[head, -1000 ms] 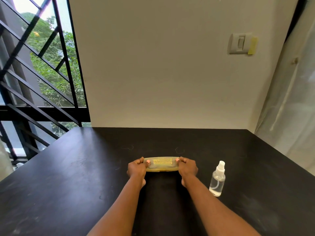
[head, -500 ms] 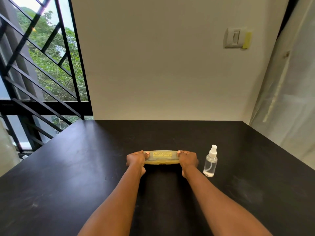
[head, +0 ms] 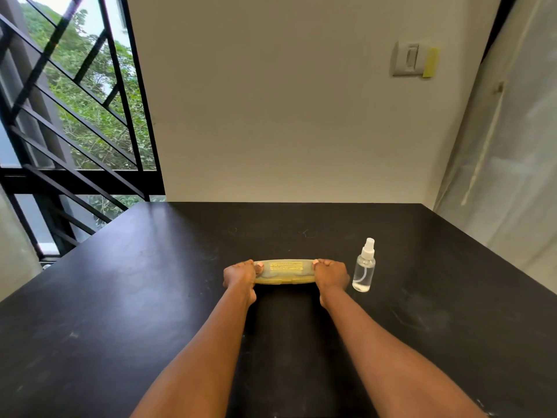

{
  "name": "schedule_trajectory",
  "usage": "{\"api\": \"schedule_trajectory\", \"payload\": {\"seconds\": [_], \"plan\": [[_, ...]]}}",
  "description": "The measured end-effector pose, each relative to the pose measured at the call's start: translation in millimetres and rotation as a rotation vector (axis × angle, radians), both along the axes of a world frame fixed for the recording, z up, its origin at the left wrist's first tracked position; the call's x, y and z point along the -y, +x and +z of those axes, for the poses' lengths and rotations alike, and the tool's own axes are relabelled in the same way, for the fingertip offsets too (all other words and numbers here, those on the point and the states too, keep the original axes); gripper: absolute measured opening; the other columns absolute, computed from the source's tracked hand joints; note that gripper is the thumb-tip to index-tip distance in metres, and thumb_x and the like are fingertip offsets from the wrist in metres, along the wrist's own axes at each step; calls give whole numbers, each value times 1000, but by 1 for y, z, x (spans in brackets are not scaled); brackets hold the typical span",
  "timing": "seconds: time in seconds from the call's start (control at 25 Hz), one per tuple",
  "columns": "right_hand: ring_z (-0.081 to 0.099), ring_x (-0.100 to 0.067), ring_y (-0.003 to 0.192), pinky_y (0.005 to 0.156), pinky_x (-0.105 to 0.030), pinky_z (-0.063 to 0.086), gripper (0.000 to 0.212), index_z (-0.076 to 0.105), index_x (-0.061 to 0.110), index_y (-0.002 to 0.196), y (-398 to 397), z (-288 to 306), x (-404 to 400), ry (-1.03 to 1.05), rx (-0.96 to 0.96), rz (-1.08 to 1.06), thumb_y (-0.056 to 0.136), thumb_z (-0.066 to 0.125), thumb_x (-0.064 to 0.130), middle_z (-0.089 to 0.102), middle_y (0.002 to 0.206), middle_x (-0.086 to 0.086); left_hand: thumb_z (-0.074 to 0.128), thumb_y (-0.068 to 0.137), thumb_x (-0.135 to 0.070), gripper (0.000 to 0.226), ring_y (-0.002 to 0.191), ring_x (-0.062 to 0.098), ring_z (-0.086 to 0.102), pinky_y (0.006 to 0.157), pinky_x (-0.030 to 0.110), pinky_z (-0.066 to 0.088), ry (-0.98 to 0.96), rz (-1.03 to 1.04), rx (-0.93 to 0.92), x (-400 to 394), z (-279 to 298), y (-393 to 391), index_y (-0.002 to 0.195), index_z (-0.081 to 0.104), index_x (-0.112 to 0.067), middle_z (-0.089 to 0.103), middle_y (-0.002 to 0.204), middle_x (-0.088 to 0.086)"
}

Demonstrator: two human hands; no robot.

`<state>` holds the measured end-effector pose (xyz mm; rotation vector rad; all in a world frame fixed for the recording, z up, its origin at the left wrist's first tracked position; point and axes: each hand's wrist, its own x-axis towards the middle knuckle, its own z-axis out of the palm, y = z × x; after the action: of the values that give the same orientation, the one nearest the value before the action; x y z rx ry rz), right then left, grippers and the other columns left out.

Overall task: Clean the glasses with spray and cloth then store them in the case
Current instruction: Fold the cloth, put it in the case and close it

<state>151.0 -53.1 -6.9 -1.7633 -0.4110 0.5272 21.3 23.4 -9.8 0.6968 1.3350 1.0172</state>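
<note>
A long olive-yellow glasses case (head: 285, 272) with gold lettering lies shut on the black table (head: 120, 297). My left hand (head: 240, 274) grips its left end and my right hand (head: 331, 274) grips its right end, thumbs on the lid. A small clear spray bottle (head: 364, 268) with a white nozzle stands upright just right of my right hand. No glasses or cloth are visible; the case's inside is hidden.
A cream wall with a light switch (head: 407, 60) rises behind the table's far edge. A window with black bars (head: 75, 131) is at the left. A pale curtain (head: 512, 146) hangs along the right side.
My hands and the case have kept their places on the table. The view has tilted and drifted, so the bottle appears higher in the frame.
</note>
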Motion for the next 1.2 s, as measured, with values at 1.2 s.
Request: {"api": "schedule_trajectory", "payload": {"seconds": [1.2], "plan": [[56, -17, 72, 62, -27, 42, 18, 60, 9, 74, -3, -15, 38, 174, 87, -151, 90, 53, 16, 60, 74, -5, 53, 90, -17, 5, 90, 19, 58, 76, 32, 51, 482, 201, -237, 68, -2, 18, 86, 53, -20, 60, 95, 5]]}}
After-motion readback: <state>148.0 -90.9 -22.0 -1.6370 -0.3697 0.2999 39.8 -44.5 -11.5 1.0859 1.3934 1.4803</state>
